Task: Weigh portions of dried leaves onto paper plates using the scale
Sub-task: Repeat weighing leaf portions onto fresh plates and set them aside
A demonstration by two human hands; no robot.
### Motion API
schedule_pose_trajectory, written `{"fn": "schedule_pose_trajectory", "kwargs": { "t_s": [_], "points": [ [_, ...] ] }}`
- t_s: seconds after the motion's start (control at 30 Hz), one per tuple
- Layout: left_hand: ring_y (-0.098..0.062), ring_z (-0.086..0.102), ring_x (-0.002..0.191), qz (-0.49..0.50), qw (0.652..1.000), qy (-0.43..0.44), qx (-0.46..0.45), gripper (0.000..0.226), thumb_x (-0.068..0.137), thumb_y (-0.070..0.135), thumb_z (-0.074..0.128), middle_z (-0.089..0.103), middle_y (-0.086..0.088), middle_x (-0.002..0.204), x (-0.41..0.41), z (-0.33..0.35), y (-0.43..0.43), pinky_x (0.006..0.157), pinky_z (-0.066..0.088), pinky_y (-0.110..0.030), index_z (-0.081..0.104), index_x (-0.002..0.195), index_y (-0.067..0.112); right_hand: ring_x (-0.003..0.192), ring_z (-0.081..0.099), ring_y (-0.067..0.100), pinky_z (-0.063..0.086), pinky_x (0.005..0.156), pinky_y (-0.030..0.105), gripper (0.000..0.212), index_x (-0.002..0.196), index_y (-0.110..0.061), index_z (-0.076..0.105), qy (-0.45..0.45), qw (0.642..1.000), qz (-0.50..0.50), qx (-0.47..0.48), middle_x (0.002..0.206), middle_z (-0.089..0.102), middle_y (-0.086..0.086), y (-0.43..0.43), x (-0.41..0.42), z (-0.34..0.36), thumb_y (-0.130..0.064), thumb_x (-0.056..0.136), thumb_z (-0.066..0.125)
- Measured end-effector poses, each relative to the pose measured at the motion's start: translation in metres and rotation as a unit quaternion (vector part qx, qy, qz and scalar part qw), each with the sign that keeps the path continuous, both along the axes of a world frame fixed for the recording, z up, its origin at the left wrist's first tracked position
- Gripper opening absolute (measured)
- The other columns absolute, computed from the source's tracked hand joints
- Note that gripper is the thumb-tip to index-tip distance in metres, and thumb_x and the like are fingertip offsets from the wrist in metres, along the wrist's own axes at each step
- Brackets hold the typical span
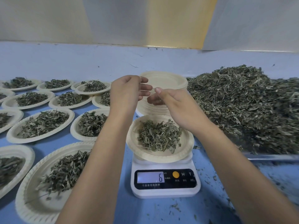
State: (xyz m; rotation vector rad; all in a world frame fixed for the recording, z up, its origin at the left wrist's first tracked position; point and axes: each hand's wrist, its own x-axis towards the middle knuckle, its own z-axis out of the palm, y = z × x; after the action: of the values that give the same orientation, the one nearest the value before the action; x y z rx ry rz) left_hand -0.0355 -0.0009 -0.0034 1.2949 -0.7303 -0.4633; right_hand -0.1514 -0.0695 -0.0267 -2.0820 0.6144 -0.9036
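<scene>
Nearest plate by my left elbow is already filled, so are the dozen-ish filled plates behind it lol

Plate on the scale holds leaves and the scale reads 6, so I'd guess it's about portioned. Right hand pinches the edge of the stack of empty plates. Left hand fingers sit at its rim, can't tell if they're gripping. Huge pile of dried leaves on my right is untouched, so nowhere near done.
</scene>
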Motion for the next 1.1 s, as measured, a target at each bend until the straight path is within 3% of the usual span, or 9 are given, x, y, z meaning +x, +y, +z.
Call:
{"fn": "schedule_pose_trajectory", "kwargs": {
  "t_s": [0.17, 0.27, 0.33, 0.4, 0.47, 0.53, 0.8, 1.0, 1.1],
  "points": [
    [-0.008, 0.063, 0.053, -0.001, 1.000, 0.001, 0.001, 0.024, 0.092, 0.011, 0.046, 0.069, 0.003, 0.060, -0.001, 0.000, 0.000, 0.056, 0.045, -0.018, 0.066, 0.079, 0.014, 0.093, 0.065, -0.002, 0.046, 0.092, 0.019, 0.036, 0.098, -0.017, 0.072, 0.014, 1.000, -0.005, 0.001, 0.098, 0.073, -0.007, 0.003, -0.002, 0.002, -0.035, 0.101, 0.042],
    [-0.009, 0.064, 0.054, 0.001, 1.000, -0.004, 0.001, 0.023, 0.092, 0.012, 0.046, 0.069, 0.003, 0.060, -0.001, -0.001, 0.000, 0.059, 0.046, -0.020, 0.066, 0.080, 0.013, 0.089, 0.065, -0.003, 0.046, 0.078, 0.014, 0.038, 0.102, -0.028, 0.070, 0.022, 1.000, -0.002, -0.005, 0.104, 0.073, 0.003, 0.004, -0.003, 0.002, -0.047, 0.099, 0.038],
    [-0.009, 0.065, 0.055, 0.001, 1.000, -0.005, 0.002, 0.023, 0.092, 0.012, 0.046, 0.069, 0.003, 0.060, -0.001, -0.001, 0.000, 0.058, 0.046, -0.019, 0.067, 0.081, 0.013, 0.096, 0.064, 0.013, 0.044, 0.085, 0.016, 0.037, 0.089, -0.035, 0.068, 0.011, 1.000, -0.008, -0.008, 0.110, 0.066, 0.016, 0.005, -0.004, 0.001, -0.052, 0.097, 0.036],
    [-0.009, 0.065, 0.057, 0.001, 1.000, -0.005, 0.004, 0.024, 0.092, 0.012, 0.046, 0.070, 0.002, 0.063, -0.001, -0.001, -0.001, 0.058, 0.046, -0.018, 0.067, 0.081, 0.014, 0.103, 0.062, 0.026, 0.044, 0.099, 0.033, 0.044, 0.097, -0.019, 0.066, -0.007, 1.000, -0.014, 0.010, 0.114, 0.063, 0.022, 0.003, -0.004, 0.000, -0.050, 0.099, 0.035],
    [-0.010, 0.065, 0.057, 0.003, 1.000, -0.003, 0.005, 0.024, 0.092, 0.012, 0.046, 0.071, 0.001, 0.065, -0.001, -0.001, -0.001, 0.059, 0.046, -0.019, 0.067, 0.081, 0.013, 0.102, 0.065, 0.017, 0.045, 0.100, 0.040, 0.044, 0.108, -0.012, 0.066, -0.009, 1.000, -0.027, 0.011, 0.107, 0.070, 0.004, 0.001, -0.002, 0.000, -0.044, 0.101, 0.036],
    [-0.010, 0.064, 0.056, 0.004, 1.000, -0.003, 0.005, 0.024, 0.092, 0.012, 0.046, 0.070, 0.001, 0.064, -0.001, -0.002, -0.002, 0.058, 0.046, -0.019, 0.066, 0.081, 0.013, 0.096, 0.066, 0.006, 0.047, 0.098, 0.036, 0.030, 0.112, -0.022, 0.065, -0.022, 0.999, -0.033, 0.012, 0.098, 0.068, -0.011, -0.004, -0.001, -0.001, -0.034, 0.101, 0.040],
    [-0.010, 0.063, 0.055, -0.015, 1.000, -0.008, -0.005, 0.023, 0.091, 0.010, 0.046, 0.070, 0.000, 0.064, -0.009, -0.003, -0.004, 0.055, 0.045, -0.017, 0.066, 0.080, 0.011, 0.083, 0.069, 0.012, 0.050, 0.093, 0.042, 0.028, 0.085, -0.027, 0.065, -0.019, 0.999, 0.000, 0.030, 0.083, 0.072, -0.006, -0.010, 0.000, -0.004, -0.016, 0.099, 0.043],
    [-0.013, 0.063, 0.055, -0.054, 0.998, -0.024, -0.003, 0.024, 0.090, 0.009, 0.045, 0.071, -0.002, 0.066, -0.034, -0.004, -0.015, 0.049, 0.044, -0.015, 0.066, 0.079, 0.012, 0.076, 0.068, 0.005, 0.050, 0.081, 0.027, 0.028, 0.084, -0.025, 0.068, -0.050, 0.998, -0.034, 0.028, 0.078, 0.071, -0.009, -0.022, -0.020, 0.000, -0.009, 0.095, 0.047],
    [-0.011, 0.062, 0.054, -0.077, 0.997, -0.017, 0.010, 0.023, 0.091, 0.010, 0.044, 0.070, 0.002, 0.060, -0.047, -0.003, -0.024, 0.051, 0.044, -0.015, 0.065, 0.080, 0.012, 0.084, 0.068, 0.011, 0.052, 0.084, 0.028, 0.027, 0.093, -0.022, 0.068, -0.062, 0.994, -0.082, 0.039, 0.092, 0.073, -0.002, -0.040, -0.040, -0.002, -0.005, 0.093, 0.047]
  ]
}}
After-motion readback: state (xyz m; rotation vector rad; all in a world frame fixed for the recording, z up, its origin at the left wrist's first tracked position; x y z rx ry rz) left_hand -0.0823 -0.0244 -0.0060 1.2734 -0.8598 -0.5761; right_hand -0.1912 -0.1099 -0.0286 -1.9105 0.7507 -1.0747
